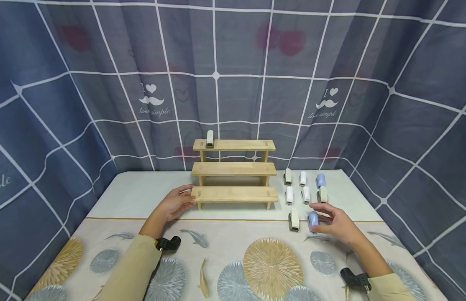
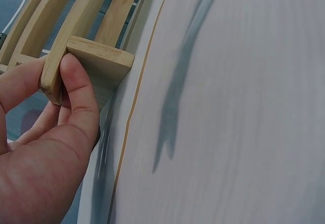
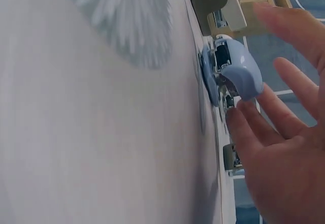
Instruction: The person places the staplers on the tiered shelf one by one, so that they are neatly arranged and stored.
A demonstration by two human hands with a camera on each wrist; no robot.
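A three-tier wooden display stand (image 1: 234,194) stands at the back of the table. My left hand (image 1: 176,203) pinches the left end of its lowest board (image 2: 63,54) between thumb and fingers. Over on the right, my right hand (image 1: 336,223) is spread around a small blue stapler (image 1: 313,220), fingertips right beside it and thumb at its near end. In the right wrist view that blue stapler (image 3: 238,71) sits on the cloth, with the fingers (image 3: 284,115) not closed on it. A cream stapler (image 1: 294,219) lies just to its left.
One white stapler (image 1: 210,139) stands on the top tier, near its left end. Behind my right hand are several more small staplers, including a white one (image 1: 305,195), a cream one (image 1: 322,194) and a blue one (image 1: 320,180). A checked curtain (image 1: 236,100) hangs behind the table.
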